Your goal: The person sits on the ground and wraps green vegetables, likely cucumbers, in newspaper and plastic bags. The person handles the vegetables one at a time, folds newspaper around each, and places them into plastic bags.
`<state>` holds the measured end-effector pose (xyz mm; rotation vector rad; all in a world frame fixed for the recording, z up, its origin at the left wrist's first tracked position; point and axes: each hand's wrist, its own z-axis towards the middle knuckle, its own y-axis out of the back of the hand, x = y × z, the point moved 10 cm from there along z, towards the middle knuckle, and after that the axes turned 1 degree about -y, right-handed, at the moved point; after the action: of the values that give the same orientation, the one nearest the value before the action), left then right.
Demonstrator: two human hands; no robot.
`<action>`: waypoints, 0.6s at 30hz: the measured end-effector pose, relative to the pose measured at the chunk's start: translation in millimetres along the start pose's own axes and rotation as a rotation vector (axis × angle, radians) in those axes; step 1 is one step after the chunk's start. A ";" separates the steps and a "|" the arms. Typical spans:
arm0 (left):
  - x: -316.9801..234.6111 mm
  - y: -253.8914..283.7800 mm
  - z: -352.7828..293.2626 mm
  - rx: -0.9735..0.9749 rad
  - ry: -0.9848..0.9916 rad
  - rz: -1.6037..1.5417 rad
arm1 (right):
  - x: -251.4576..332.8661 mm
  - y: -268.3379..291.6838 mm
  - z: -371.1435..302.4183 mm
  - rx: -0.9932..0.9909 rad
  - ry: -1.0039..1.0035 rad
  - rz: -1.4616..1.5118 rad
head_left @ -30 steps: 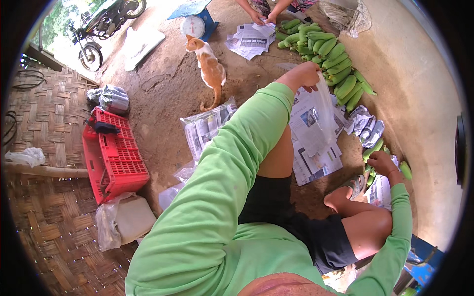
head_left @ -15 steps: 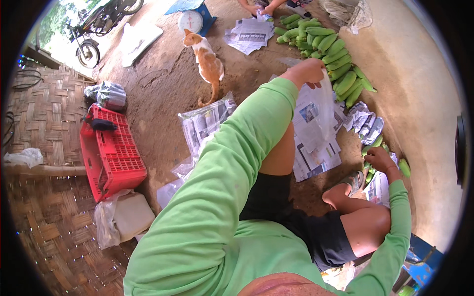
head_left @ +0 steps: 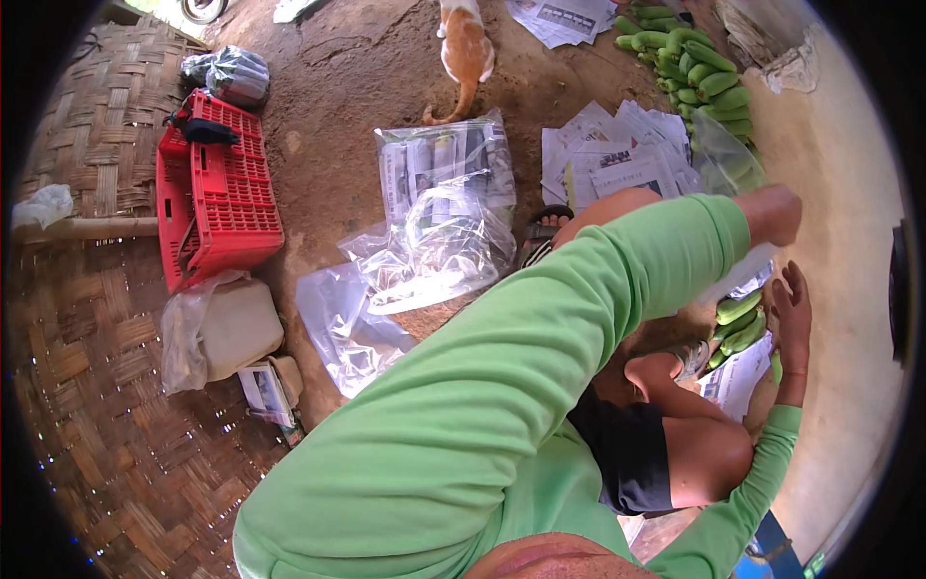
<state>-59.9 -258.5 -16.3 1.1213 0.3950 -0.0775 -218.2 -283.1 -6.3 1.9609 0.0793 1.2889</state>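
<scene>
My left hand (head_left: pixel 775 214) reaches across to the right, its fingers closed on a clear plastic bag (head_left: pixel 730 159); part of the bag shows above the hand, part below. Just below it, my right hand (head_left: pixel 793 314) is raised near the wall with its fingers stretched out and nothing visible in them. Beside the right hand, several long green vegetables (head_left: pixel 741 333) lie near a sheet of newspaper (head_left: pixel 735 376). A bit of wrapped paper bundle behind the bag is mostly hidden by my left hand.
A larger pile of green vegetables (head_left: pixel 696 68) lies along the wall, beside spread newspapers (head_left: pixel 627 159). Left of my sleeve are clear plastic bags (head_left: pixel 449 241), one holding newspaper-wrapped things. A cat (head_left: pixel 468 48), a red crate (head_left: pixel 236 183) and a pale container (head_left: pixel 241 328) stand farther off.
My left hand has moved right and down with the plastic bag, from over the newspapers toward my right hand. My right hand has lifted off the green vegetables and opened. The view has shifted.
</scene>
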 end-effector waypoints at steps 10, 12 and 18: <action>-99.4 22.7 4.0 -0.141 0.208 -0.278 | -63.8 29.8 19.8 -0.005 -0.014 -0.144; -100.0 17.0 -0.1 -0.144 0.264 -0.200 | -75.8 24.4 22.6 0.016 -0.231 -0.276; -99.9 24.6 -4.3 -0.123 0.156 -0.342 | -35.2 33.4 -0.1 -0.038 0.111 -0.258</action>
<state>-147.5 -257.5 37.9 0.9324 0.7199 -0.2640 -246.8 -321.9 -12.0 1.7800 0.3490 1.2168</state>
